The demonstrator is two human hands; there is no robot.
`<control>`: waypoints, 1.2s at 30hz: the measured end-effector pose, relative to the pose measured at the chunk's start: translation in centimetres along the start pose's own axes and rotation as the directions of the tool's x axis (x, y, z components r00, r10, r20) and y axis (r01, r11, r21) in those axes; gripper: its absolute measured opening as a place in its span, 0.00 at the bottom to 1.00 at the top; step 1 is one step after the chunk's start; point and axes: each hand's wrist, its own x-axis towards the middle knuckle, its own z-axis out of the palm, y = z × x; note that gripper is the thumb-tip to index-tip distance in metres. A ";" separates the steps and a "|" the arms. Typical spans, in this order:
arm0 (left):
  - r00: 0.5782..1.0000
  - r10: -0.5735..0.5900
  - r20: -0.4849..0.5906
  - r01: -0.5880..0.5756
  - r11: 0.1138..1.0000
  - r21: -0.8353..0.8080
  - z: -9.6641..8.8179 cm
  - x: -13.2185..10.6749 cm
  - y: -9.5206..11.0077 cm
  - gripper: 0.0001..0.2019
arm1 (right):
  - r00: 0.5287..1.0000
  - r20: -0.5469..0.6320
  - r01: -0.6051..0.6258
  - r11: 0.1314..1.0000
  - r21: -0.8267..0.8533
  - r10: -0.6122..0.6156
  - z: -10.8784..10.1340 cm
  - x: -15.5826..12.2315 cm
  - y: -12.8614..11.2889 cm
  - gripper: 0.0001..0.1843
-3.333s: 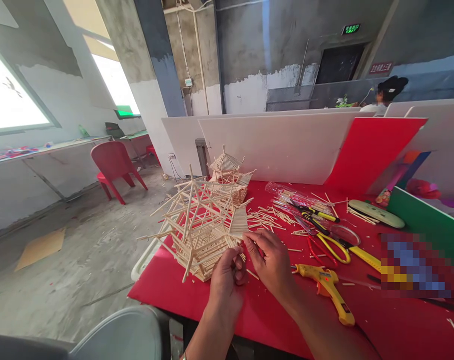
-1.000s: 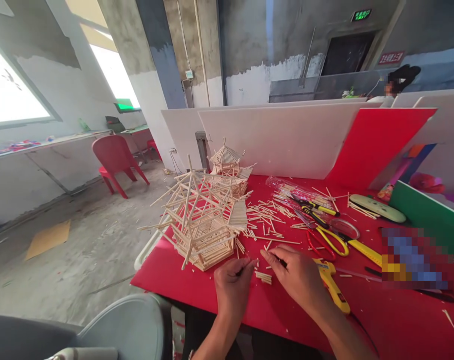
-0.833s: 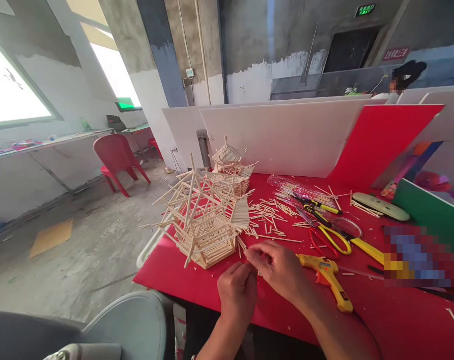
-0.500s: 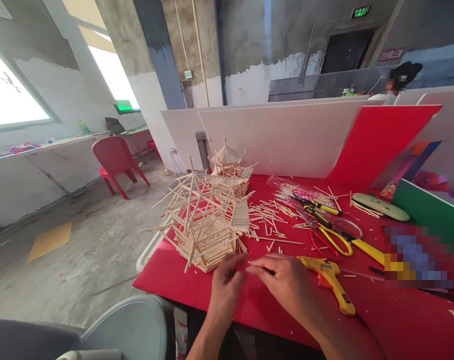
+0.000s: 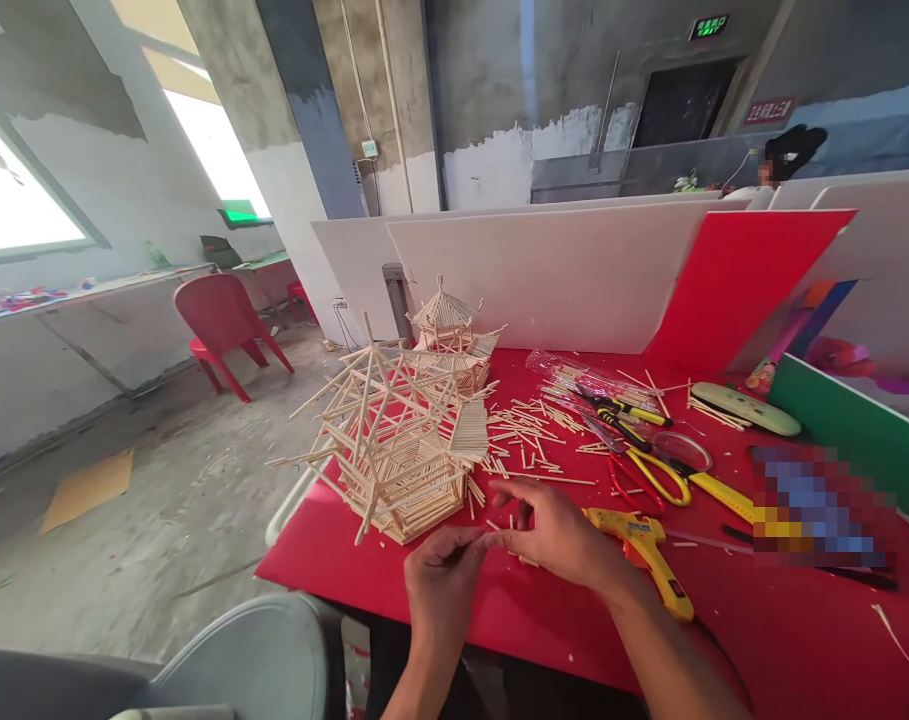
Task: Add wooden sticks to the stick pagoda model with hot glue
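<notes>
My left hand [image 5: 443, 572] is closed in a pinch just in front of the stick model; whatever lies between its fingertips is too small or hidden to make out. My right hand [image 5: 555, 530] meets it from the right, its thumb at the left fingertips while the curled forefinger stays apart from the thumb. Close by stands the stick model [image 5: 394, 500], an open frame of thin wooden sticks with one slatted roof panel. Short stick pieces [image 5: 525, 558] lie on the red tabletop [image 5: 514, 620] beneath and beside my right hand.
Behind is a finished-looking stick pavilion [image 5: 446, 312]. Loose sticks [image 5: 525, 428] are scattered mid-table. A yellow glue gun [image 5: 645, 550] lies right of my right hand, its cable trailing forward. Beyond it are yellow-handled pliers [image 5: 664, 475]. White boards [image 5: 529, 280] border the back.
My right forefinger has lifted away from its thumb. Both hands sit slightly lower in view, the left now pinching at the right thumb. Small stick pieces now show below my right hand.
</notes>
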 end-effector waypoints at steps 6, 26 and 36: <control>0.975 -0.171 0.142 0.170 0.985 0.022 0.3 -0.5 -0.8 0.15 | 0.970 -0.094 -0.149 0.859 0.489 0.222 0.7 3.2 0.2 0.19; 0.906 -0.166 0.389 0.272 0.933 -0.236 0.1 1.2 3.3 0.11 | 0.975 0.170 -0.161 0.982 0.102 0.142 0.8 -5.5 2.7 0.12; 0.931 -0.070 0.358 0.106 0.991 -0.083 -0.8 -0.6 2.8 0.13 | 0.960 0.273 0.004 0.979 0.205 -0.061 1.1 -3.7 -0.8 0.16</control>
